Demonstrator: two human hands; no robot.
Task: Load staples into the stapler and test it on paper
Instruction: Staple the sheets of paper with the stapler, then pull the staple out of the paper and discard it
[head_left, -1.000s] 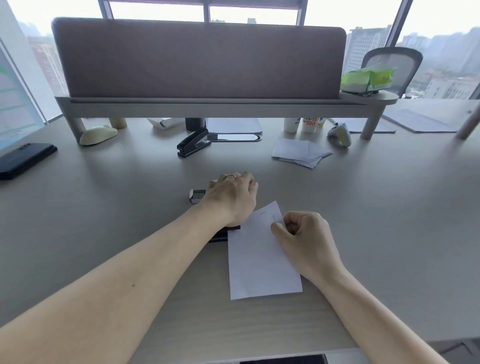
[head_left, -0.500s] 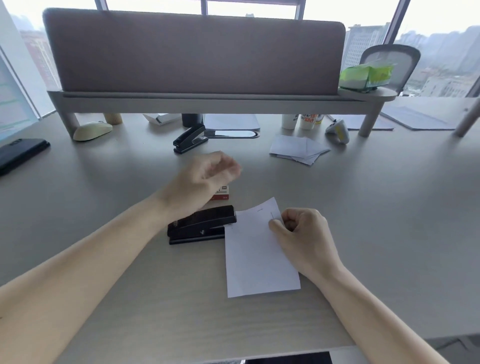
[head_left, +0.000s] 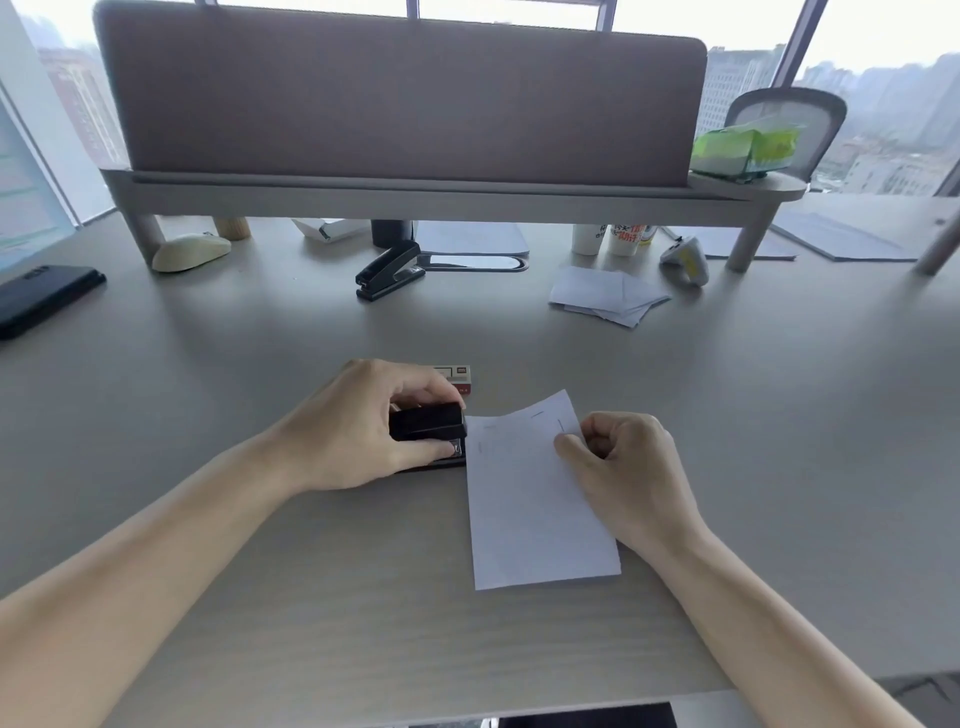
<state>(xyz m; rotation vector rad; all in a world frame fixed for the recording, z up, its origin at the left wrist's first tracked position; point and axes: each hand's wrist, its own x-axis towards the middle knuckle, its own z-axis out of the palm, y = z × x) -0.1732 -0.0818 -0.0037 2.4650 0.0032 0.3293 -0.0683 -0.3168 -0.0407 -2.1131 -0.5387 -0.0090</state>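
A black stapler (head_left: 432, 427) lies on the desk with its mouth at the left edge of a white paper sheet (head_left: 530, 514). My left hand (head_left: 358, 426) grips the stapler from the left, fingers over its top and thumb at its front end. My right hand (head_left: 626, 475) rests on the sheet's right edge with fingers curled, pinching the paper near its top corner. Short staple marks show near the sheet's top. A small red and white staple box (head_left: 457, 375) sits just behind the stapler, partly hidden by my left fingers.
A second black stapler (head_left: 388, 270) stands farther back under the desk shelf (head_left: 415, 195). Folded papers (head_left: 605, 295) lie at the back right, a dark phone (head_left: 44, 296) at the far left, a mouse (head_left: 191, 251) and cups (head_left: 608, 239) under the shelf.
My left hand lifted off the stapler half a second ago, then came back down and now grips it. The right hand has stayed on the paper.
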